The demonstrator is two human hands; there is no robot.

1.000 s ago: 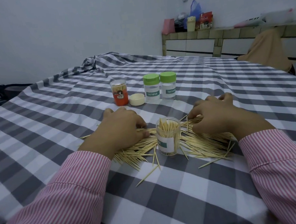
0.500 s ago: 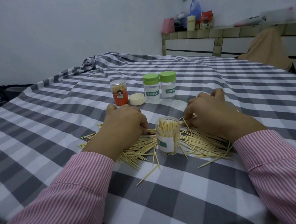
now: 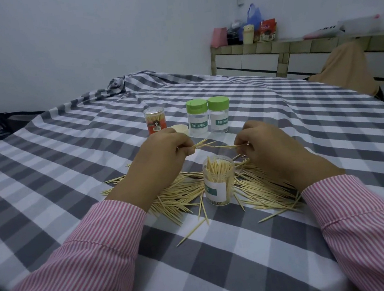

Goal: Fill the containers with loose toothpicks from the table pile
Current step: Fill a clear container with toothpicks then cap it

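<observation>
A tabletop [image 3: 223, 272] covered by a grey-and-white checked cloth is seen, with an open clear jar [image 3: 218, 180] of upright toothpicks taken here as the landmark. Loose toothpicks [image 3: 261, 187] are spread in a pile on the cloth around the jar's base, on both its sides. Above and just beyond the jar, a small bundle of toothpicks [image 3: 219, 145] is pinched at one end by the left hand [image 3: 161, 158] and at the other by the right hand [image 3: 272, 151], with the fingers of both curled around it. Both wrists are covered by pink-striped sleeves [image 3: 91, 257]. Beyond the jar, two green-capped bottles [image 3: 208, 115] labelled TOOTHPICK are stood side by side, with a red-labelled clear tub [image 3: 155, 123] and a cream lid [image 3: 181, 129] to their left. Farther back and to the right of the jar, a tiled counter [image 3: 271, 56] with bags and packets is set against a pale wall [image 3: 80, 38].
</observation>
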